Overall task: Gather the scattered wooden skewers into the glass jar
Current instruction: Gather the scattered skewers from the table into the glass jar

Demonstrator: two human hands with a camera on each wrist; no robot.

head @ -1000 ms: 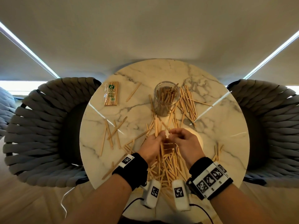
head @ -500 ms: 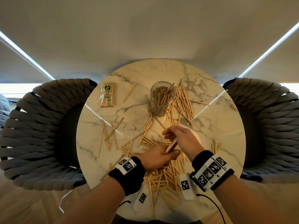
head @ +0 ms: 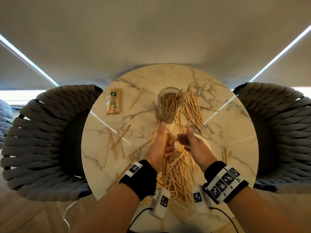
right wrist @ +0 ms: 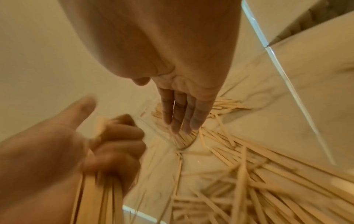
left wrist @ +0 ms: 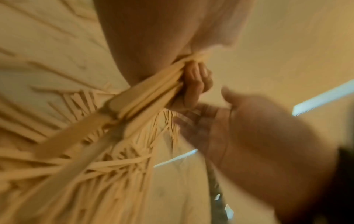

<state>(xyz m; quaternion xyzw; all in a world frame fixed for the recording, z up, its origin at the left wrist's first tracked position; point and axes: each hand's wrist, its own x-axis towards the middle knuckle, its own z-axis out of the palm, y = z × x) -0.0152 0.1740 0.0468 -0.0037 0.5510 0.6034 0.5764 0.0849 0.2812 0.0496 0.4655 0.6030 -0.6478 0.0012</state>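
Head view: glass jar [head: 170,105] upright toward the far side of the round marble tabletop [head: 235,148], already holding a good clump of wooden skewers [head: 171,101]. Plenty left outside: a fan of loose ones [head: 193,110] just right of the jar, a few crossed ones [head: 116,140] well to the left, a single [head: 137,98] beside a sealed packet [head: 114,101], and a thick heap [head: 176,172] at the near edge between the wrists. Left hand [head: 161,148] raised over that heap, fingers curled round a bundle. Right hand [head: 193,143] just beside it, fingers spread and holding nothing.

Left wrist view: blurred, yet clear enough to show left fingers [left wrist: 195,81] clamped on a tight sheaf of skewers [left wrist: 153,94], right hand [left wrist: 249,124] held apart alongside, heap on the tabletop beneath.

Right wrist view: right fingers [right wrist: 180,115] straight and close together, pointing down toward the jar's base [right wrist: 184,141]; left hand [right wrist: 99,148] gripping its bundle [right wrist: 95,197] at lower left.

Judged from all this: perhaps a third gathered, most still scattered, one handful ready to carry to the jar.
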